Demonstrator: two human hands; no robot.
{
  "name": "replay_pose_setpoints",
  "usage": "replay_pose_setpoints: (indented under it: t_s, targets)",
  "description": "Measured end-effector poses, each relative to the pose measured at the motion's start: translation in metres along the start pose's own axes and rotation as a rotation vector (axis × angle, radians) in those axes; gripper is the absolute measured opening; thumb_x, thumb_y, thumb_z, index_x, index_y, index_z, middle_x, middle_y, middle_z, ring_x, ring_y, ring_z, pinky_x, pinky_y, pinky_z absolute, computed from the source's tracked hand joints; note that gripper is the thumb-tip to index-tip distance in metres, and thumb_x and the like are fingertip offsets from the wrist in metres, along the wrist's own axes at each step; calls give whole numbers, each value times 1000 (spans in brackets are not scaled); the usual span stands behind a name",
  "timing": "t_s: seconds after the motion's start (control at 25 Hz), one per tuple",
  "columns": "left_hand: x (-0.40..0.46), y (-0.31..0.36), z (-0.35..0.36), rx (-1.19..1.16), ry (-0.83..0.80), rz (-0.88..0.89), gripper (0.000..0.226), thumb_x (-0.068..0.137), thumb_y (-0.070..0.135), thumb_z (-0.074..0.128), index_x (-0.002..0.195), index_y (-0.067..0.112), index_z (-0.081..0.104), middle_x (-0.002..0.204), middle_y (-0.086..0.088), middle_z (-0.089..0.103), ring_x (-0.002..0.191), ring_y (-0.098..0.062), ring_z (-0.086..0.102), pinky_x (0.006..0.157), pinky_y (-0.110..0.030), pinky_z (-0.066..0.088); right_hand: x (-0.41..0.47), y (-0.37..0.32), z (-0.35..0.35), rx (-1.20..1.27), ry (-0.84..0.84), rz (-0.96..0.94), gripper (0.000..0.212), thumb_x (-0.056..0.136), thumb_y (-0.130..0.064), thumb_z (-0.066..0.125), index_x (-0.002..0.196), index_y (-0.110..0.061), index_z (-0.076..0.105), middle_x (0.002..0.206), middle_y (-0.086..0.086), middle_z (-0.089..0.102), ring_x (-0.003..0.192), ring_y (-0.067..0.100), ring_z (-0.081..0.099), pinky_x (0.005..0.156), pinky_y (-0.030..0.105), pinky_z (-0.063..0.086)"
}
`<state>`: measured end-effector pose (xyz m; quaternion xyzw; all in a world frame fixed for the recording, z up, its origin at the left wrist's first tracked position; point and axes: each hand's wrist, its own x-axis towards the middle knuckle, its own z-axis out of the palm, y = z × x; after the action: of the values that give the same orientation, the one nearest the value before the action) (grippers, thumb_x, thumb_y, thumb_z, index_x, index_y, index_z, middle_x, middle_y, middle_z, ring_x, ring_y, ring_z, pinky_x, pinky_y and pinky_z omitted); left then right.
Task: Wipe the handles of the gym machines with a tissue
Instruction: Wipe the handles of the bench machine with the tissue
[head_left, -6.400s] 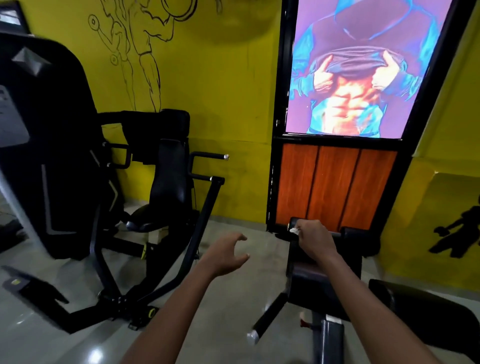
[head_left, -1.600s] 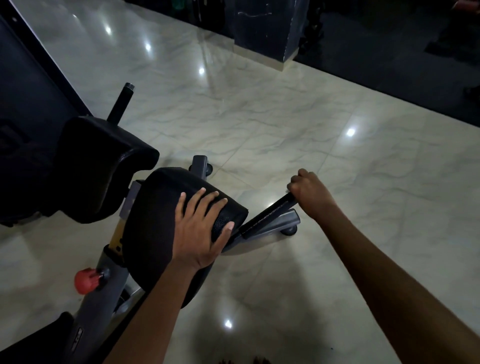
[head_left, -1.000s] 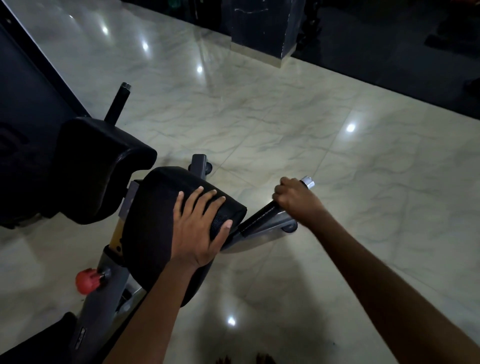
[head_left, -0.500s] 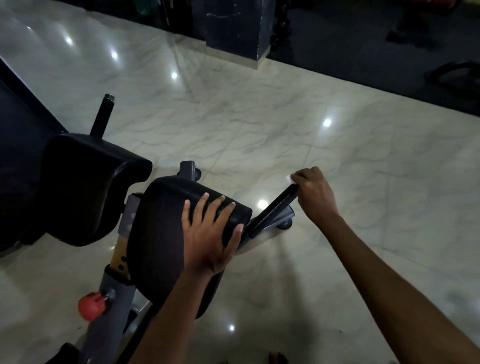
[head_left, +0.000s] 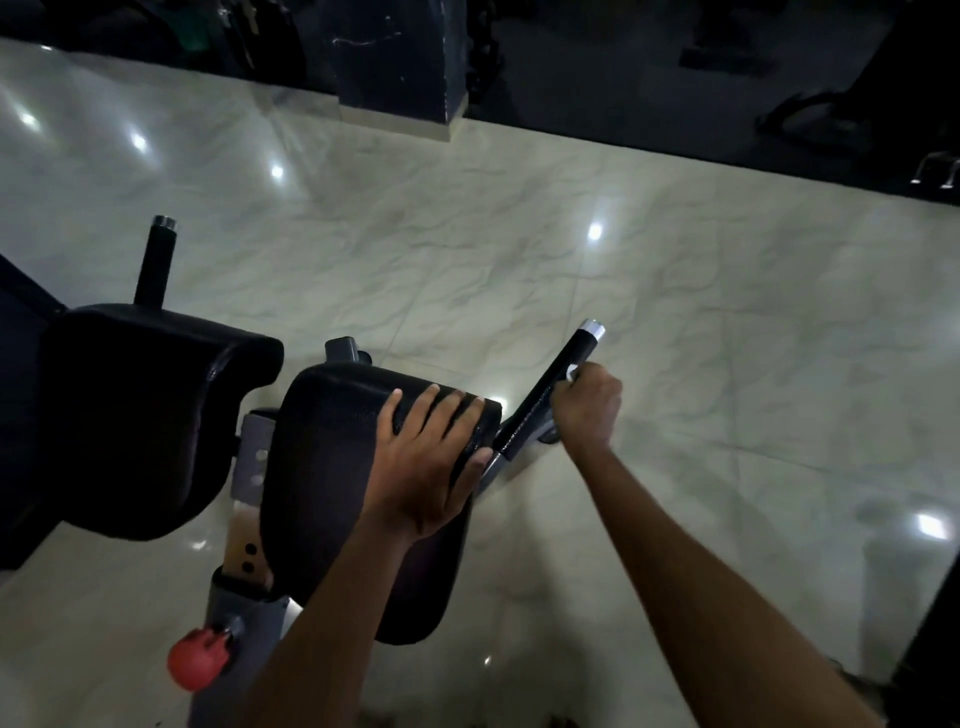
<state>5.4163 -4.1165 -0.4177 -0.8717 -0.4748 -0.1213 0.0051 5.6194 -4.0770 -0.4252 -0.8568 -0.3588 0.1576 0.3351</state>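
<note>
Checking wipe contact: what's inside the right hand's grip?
The right hand curls around the black handle; a scrap of white tissue peeks out. The rest is hidden by fingers.

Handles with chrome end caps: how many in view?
2. One handle right of the pad, gripped by the right hand; another handle upright at far left. Others may be hidden.

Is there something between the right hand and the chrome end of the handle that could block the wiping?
Nothing visible does. The right hand grips the handle with a bit of tissue showing at its fingers, and the black grip above it runs bare up to the chrome cap. The left hand rests on the pad, off the handle.
</note>
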Motion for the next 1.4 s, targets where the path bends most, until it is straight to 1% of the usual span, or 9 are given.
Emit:
replay_pose_setpoints:
  t_s: [0.12, 0.32, 0.4, 0.56, 0.72, 0.84, 1.12, 1.28, 1.4]
  targets:
    - [0, 2, -2, 7, -10, -9, 58, 98, 51, 17, 134, 20, 51, 134, -3, 54, 130, -26, 44, 111, -53, 20, -40, -2, 10, 11, -67, 49, 18, 80, 0, 52, 93, 6, 63, 94, 26, 64, 90, 39, 61, 70, 34, 46]
    - [0, 5, -3, 17, -33, -37, 61, 97, 51, 15, 135, 20, 51, 135, -3, 54, 132, -25, 43, 113, -52, 18, -84, 3, 5, -17, -288, 16, 9, 84, -6, 59, 92, -1, 61, 93, 16, 67, 77, 26, 61, 66, 30, 50]
    - [1, 7, -5, 32, -36, -35, 60, 98, 51, 16, 134, 20, 51, 135, -3, 54, 132, -25, 43, 112, -53, 19, -68, 2, -6, -7, -226, -14, 16, 83, -11, 58, 97, -2, 60, 95, 17, 66, 81, 30, 62, 69, 34, 52]
    - [1, 6, -3, 34, -15, -26, 56, 97, 50, 22, 135, 20, 50, 135, -2, 54, 132, -25, 42, 112, -52, 18, 18, -2, -39, -1, 45, 9, 18, 82, -4, 49, 99, 0, 56, 98, 23, 62, 93, 39, 57, 71, 37, 41]
    - [1, 3, -1, 17, 18, -11, 59, 97, 51, 18, 133, 20, 52, 135, -3, 54, 131, -26, 43, 112, -53, 19, 47, 2, -33, -16, -2, -82, 13, 85, 1, 47, 95, 3, 55, 92, 25, 62, 85, 38, 58, 59, 27, 28]
    - [1, 2, 1, 12, 36, -9, 60, 97, 52, 16, 133, 20, 53, 134, -3, 54, 130, -27, 44, 111, -54, 21, 33, 3, -10, 83, -2, 47, 18, 86, 0, 48, 102, 6, 56, 101, 26, 62, 92, 37, 58, 60, 21, 28]
    - [-1, 0, 5, 8, 49, -5, 58, 97, 51, 21, 132, 19, 54, 133, -5, 55, 129, -28, 45, 111, -54, 21, -36, 17, 20, 112, -274, 185, 13, 78, 2, 58, 91, 2, 61, 94, 18, 64, 89, 31, 61, 70, 27, 45]
    - [-1, 2, 3, 0, 20, -15, 54, 95, 49, 28, 131, 18, 54, 132, -5, 56, 129, -27, 45, 111, -54, 22, -56, 24, 7, 97, -448, 138, 19, 82, 2, 61, 102, 3, 59, 96, 14, 60, 85, 23, 57, 68, 23, 46]
    - [2, 4, -7, -60, -46, -51, 51, 91, 52, 32, 125, 22, 56, 127, 1, 58, 125, -23, 48, 110, -52, 25, -47, 19, -19, 135, -366, 33, 23, 78, -4, 52, 97, -7, 65, 90, 15, 68, 73, 26, 64, 59, 26, 49]
